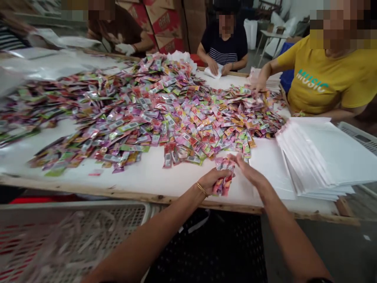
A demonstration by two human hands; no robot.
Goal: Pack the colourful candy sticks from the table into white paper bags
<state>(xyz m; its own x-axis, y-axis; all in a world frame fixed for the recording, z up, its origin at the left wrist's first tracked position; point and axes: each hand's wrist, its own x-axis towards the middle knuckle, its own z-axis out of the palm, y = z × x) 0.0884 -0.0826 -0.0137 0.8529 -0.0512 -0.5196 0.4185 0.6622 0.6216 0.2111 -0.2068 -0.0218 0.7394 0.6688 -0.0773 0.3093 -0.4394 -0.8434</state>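
Basket: a white plastic basket [73, 232] with holes sits low on the left, below the tabletop edge. It looks blurry.
Tabletop: the white tabletop [153, 173] has a wooden rim along the near side.
Big pile: a big pile of small shiny packets [153, 110] covers the middle of the tabletop. They are pink, green, orange and purple.
Left hand: the left hand [210, 181] is closed around a small bunch of packets [224, 177]. A thin gold bracelet [202, 189] is on the wrist.
Bunch: the bunch is held up just above the near edge of the tabletop, right in front of the big pile.
Right hand: the right hand [250, 171] touches the top of the same bunch with its fingers. The fingers are loosely bent, not shut tight.
White bags: a stack of flat white bags [321, 157] lies on the right side of the tabletop, near the right hand.
Other people: a person in a dark striped shirt [225, 43] sits at the far side. A person in a yellow shirt [326, 78] sits on the right with a hand by the pile.
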